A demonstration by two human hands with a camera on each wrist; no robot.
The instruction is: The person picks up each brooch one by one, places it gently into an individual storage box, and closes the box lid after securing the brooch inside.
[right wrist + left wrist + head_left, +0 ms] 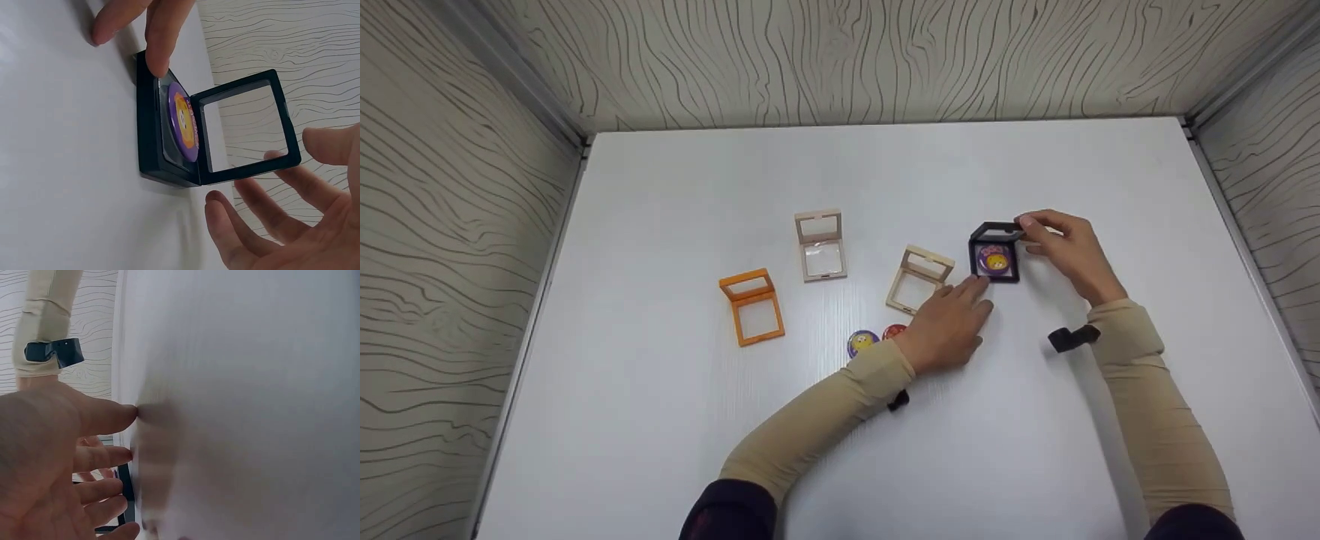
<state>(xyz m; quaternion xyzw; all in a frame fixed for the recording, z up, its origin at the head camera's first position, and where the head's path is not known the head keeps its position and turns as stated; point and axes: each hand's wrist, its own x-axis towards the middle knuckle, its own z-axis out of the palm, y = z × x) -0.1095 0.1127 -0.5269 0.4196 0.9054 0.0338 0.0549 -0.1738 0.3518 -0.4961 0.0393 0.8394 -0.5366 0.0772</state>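
Observation:
A small black display case (1013, 270) stands on the table with its clear-windowed lid (281, 121) raised. Inside lies a round purple badge (179, 121) with a yellow figure. My right hand (1069, 251) pinches the lid's edge at the corner between thumb and forefinger; its other fingers are spread. From the near side, my left hand (949, 326) reaches over, extended fingertips touching the front rim of the case. In the left wrist view, the case is mostly hidden behind that hand's fingers.
Left of the black case are a cream case (894, 291), a pale beige case (808, 266) and an orange case (741, 330), all with lids up. A purple-rimmed badge (862, 343) and a red badge (893, 331) lie beside my left wrist, partly covered.

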